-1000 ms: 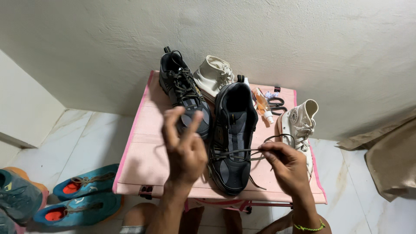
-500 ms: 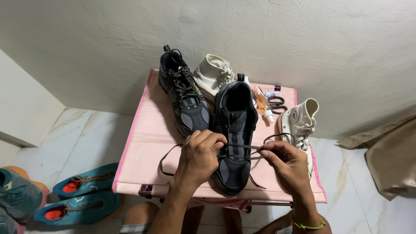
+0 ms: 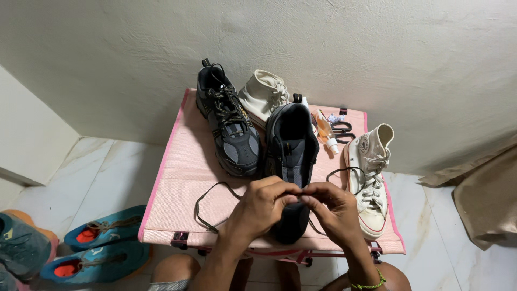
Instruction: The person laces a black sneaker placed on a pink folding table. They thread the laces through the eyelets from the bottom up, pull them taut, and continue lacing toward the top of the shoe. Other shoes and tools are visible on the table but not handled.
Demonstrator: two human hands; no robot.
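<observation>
A dark grey unlaced shoe (image 3: pixel 291 148) lies toe-toward-me on a pink folding table (image 3: pixel 177 178). Both hands meet over its toe end. My left hand (image 3: pixel 262 207) and my right hand (image 3: pixel 333 210) pinch a dark shoelace (image 3: pixel 207 200) between their fingertips. One end of the lace loops out to the left across the table, the other curls right toward a white high-top sneaker (image 3: pixel 370 172). The matching laced dark shoe (image 3: pixel 229 125) sits to the left of the unlaced one.
A second cream high-top (image 3: pixel 263 95) lies at the table's back, with a small spray bottle (image 3: pixel 325 129) and black scissors (image 3: pixel 341 130) beside it. Teal shoes with orange insoles (image 3: pixel 102 249) rest on the tiled floor at left. A tan cloth (image 3: pixel 484 199) lies at right.
My left hand came down from an open raised pose and closed on the lace. Both hands moved together over the shoe's toe end.
</observation>
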